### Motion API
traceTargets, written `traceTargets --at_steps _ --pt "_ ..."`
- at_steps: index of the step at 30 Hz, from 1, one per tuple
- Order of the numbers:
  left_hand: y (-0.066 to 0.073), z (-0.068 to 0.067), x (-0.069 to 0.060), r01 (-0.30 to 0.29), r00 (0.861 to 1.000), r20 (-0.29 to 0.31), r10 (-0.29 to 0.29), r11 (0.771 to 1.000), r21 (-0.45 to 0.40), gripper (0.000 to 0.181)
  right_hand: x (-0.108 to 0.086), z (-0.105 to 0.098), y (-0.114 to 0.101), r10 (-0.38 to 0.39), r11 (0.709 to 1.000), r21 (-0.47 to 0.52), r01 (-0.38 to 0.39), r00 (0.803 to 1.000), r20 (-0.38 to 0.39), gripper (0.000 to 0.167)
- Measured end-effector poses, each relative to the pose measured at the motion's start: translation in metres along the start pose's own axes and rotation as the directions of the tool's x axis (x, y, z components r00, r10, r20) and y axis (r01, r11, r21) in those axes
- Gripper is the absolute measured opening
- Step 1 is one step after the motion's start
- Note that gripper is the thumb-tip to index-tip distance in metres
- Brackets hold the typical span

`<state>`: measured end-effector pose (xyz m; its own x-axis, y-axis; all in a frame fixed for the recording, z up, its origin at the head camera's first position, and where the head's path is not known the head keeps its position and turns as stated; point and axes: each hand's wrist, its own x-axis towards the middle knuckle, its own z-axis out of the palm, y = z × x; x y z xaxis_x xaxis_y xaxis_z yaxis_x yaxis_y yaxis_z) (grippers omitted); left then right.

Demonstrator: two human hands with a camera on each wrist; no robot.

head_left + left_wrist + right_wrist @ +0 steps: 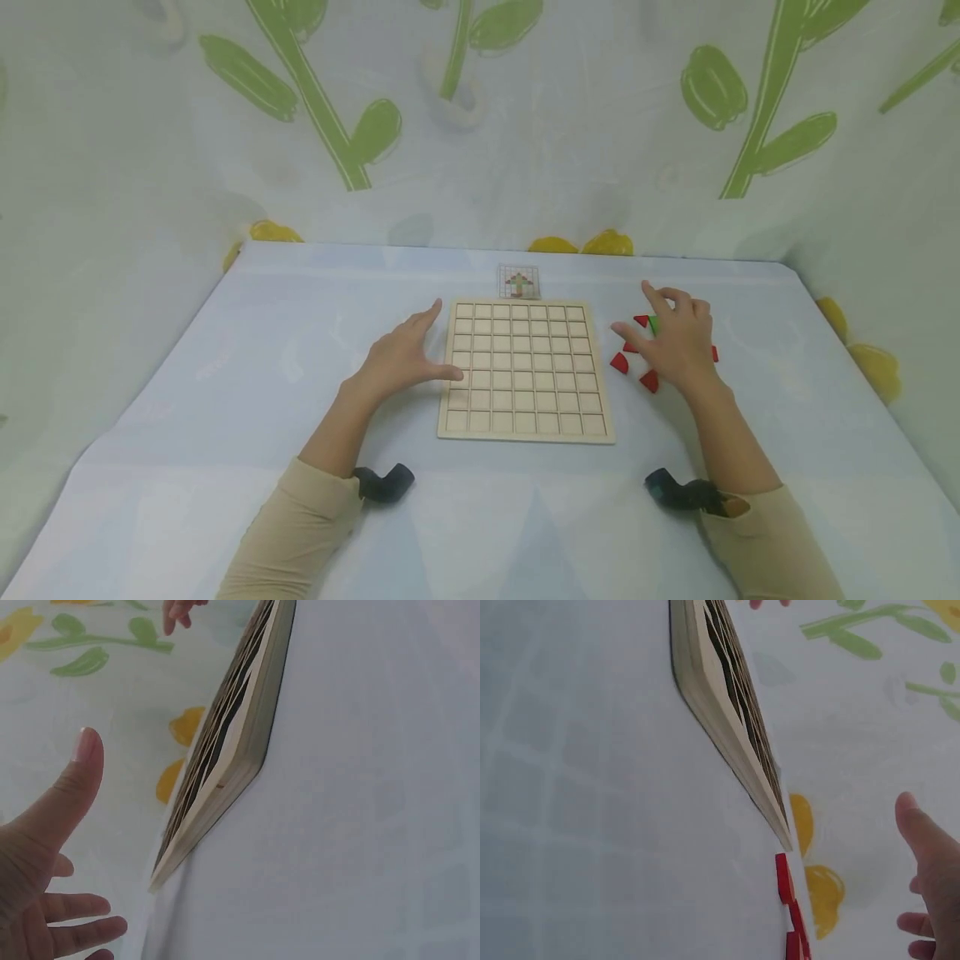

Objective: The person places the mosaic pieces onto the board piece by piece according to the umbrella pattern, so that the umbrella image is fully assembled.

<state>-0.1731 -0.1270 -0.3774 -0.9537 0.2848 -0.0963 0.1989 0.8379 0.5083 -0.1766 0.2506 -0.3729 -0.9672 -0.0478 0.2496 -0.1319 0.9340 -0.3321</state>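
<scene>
A square wooden grid board (527, 372) lies flat on the table. My left hand (401, 357) is at its left edge, thumb stretched toward the grid and fingers apart, holding nothing. In the left wrist view that hand (52, 847) shows with thumb raised, beside the board's edge (225, 769). My right hand (678, 337) hovers over several small red pieces (619, 362) and a green piece (654, 324), fingers spread and loosely bent with nothing between them. The right wrist view shows this hand (934, 870) apart from the red pieces (783, 877); some pieces are hidden beneath it.
A small pattern card (518, 282) with a coloured figure on a grid lies just behind the board. Dark wrist-camera mounts (385, 483) sit at both cuffs. A fabric backdrop (570, 125) with green leaves rises behind the pale tablecloth (510, 517).
</scene>
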Motion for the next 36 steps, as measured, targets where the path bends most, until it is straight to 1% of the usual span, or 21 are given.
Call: traceTargets --at_steps 8,10,14,17,22,24,26,29,32,36 --pt "-0.008 0.005 0.003 -0.024 1.0 -0.011 0.024 0.999 -0.038 0.113 0.003 0.001 0.011 0.09 0.996 0.02 -0.091 0.994 0.057 0.083" --pt "-0.009 0.007 0.004 -0.025 1.0 -0.003 0.025 0.999 -0.029 0.111 0.005 0.003 0.014 0.102 0.994 0.027 -0.104 0.992 0.068 0.081" --pt "-0.012 0.01 0.006 -0.045 0.999 0.009 0.045 0.999 0.021 0.107 0.008 0.008 0.021 0.121 0.991 0.041 -0.125 0.989 0.084 0.074" --pt "-0.015 0.013 0.007 -0.072 0.997 0.001 0.072 0.997 0.041 0.103 0.01 0.012 0.027 0.138 0.989 0.044 -0.143 0.986 0.098 0.069" --pt "-0.026 0.02 0.009 -0.116 0.993 -0.01 0.115 0.993 -0.039 0.096 0.012 0.02 0.035 0.173 0.981 0.064 -0.182 0.978 0.118 0.062" --pt "-0.031 0.022 0.01 -0.129 0.992 -0.002 0.129 0.988 -0.081 0.094 0.012 0.022 0.037 0.176 0.98 0.074 -0.186 0.977 0.121 0.058" --pt "-0.035 0.024 0.01 -0.149 0.989 0.003 0.15 0.984 -0.1 0.092 0.013 0.024 0.039 0.184 0.978 0.079 -0.194 0.975 0.125 0.056" --pt "-0.038 0.025 0.01 -0.172 0.985 -0.003 0.173 0.98 -0.105 0.093 0.013 0.026 0.039 0.2 0.974 0.08 -0.211 0.971 0.13 0.054" --pt "-0.038 0.025 0.009 -0.19 0.982 -0.01 0.19 0.978 -0.09 0.093 0.013 0.027 0.039 0.223 0.969 0.079 -0.234 0.966 0.13 0.051" --pt "-0.038 0.026 0.009 -0.195 0.981 -0.011 0.195 0.978 -0.069 0.093 0.014 0.028 0.038 0.242 0.965 0.075 -0.252 0.963 0.117 0.046"
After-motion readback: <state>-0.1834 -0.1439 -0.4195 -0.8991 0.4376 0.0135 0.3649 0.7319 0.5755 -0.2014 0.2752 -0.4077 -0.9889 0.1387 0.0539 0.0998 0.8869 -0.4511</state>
